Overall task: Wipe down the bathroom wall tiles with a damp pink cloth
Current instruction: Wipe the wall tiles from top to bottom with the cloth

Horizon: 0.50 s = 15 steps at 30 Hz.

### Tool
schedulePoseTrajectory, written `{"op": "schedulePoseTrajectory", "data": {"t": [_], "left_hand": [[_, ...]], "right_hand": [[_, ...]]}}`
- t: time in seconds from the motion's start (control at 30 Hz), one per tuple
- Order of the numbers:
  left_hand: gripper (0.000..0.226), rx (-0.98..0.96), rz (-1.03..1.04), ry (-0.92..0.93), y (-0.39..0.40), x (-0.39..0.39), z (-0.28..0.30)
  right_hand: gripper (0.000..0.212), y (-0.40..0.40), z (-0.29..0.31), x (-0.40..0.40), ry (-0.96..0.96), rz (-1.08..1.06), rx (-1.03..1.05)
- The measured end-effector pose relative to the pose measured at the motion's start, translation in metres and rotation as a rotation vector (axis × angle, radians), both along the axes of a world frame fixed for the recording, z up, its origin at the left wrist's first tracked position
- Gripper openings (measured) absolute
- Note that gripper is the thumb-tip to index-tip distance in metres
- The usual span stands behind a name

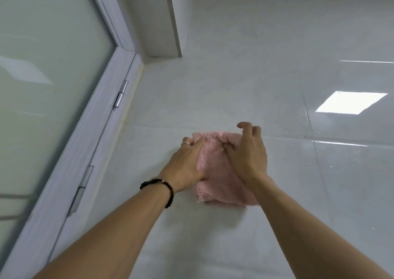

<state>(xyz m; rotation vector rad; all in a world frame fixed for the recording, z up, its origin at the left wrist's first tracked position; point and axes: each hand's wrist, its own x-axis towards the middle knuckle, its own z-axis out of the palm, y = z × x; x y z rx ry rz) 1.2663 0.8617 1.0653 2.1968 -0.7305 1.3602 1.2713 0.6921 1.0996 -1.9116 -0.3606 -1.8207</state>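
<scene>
Both hands hold the pink cloth [213,161] flat against the glossy white wall tiles [245,76], beside the hinged door frame [102,116]. The left hand [187,163] grips its left edge with curled fingers; the right hand [247,153] pinches its upper right part, fingers bent.

Both hands, left hand [187,163] and right hand [247,155], press pink cloth [215,150] against wall tiles [234,86].

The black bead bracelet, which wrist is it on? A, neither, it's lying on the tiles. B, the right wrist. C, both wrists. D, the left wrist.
D: the black bead bracelet circles the wrist just behind the left hand, while the wrist behind the right hand is bare; both hands are on the pink cloth.
</scene>
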Motion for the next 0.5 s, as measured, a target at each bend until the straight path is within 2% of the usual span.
{"op": "schedulePoseTrajectory", "data": {"t": [0.07,0.13,0.17,0.23,0.3,0.4,0.5], "left_hand": [[0.09,0.024,0.137,-0.057,-0.002,0.014,0.0],[0.086,0.038,0.274,-0.168,0.001,0.022,-0.001],[0.088,0.049,0.318,-0.194,0.005,0.025,0.0],[0.093,0.072,0.322,-0.168,0.016,0.028,0.001],[0.093,0.099,0.268,-0.123,0.029,0.032,-0.001],[0.087,0.092,0.225,-0.146,0.041,0.041,-0.018],[0.079,0.061,0.238,-0.149,0.052,0.051,-0.03]], "right_hand": [[0.045,0.003,-0.004,0.014,-0.146,-0.289,-0.138],[0.034,0.007,-0.015,0.026,-0.262,-0.361,-0.375],[0.033,0.009,-0.023,0.03,-0.244,-0.348,-0.468],[0.047,0.011,-0.032,0.033,-0.086,-0.238,-0.499],[0.065,0.009,-0.039,0.037,0.016,-0.302,-0.551],[0.076,0.009,-0.042,0.043,0.033,-0.452,-0.698],[0.075,-0.002,-0.011,0.05,-0.011,-0.533,-0.652]]}}
